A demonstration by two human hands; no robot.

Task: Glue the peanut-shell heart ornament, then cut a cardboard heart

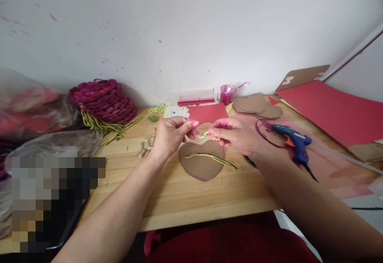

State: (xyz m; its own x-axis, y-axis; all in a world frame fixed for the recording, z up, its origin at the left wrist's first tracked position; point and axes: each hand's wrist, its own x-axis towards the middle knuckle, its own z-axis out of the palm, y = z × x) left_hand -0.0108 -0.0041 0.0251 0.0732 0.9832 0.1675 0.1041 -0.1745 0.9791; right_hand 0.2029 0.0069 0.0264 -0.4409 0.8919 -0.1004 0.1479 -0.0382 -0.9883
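Observation:
Over the wooden table [161, 205], both hands are raised close together, a small gap between their fingertips. My right hand [231, 134] pinches a short, curly yellow-green yarn [204, 135]. My left hand [176, 134] has its thumb and fingers pressed together near the yarn's other end; what it holds is too small to make out. Just below the hands lies a brown cardboard heart [202, 169] with a purple edge. Green and dark yarn strands [212, 157] lie across it and reach past its right side.
A blue glue gun [299, 141] with its cable lies at the right, by stacked cardboard shapes [254, 105] and red sheets [335, 109]. Peanuts [145, 146], a magenta woven basket [104, 101] and plastic bags [56, 145] are at the left. A pink cup [228, 94] stands behind.

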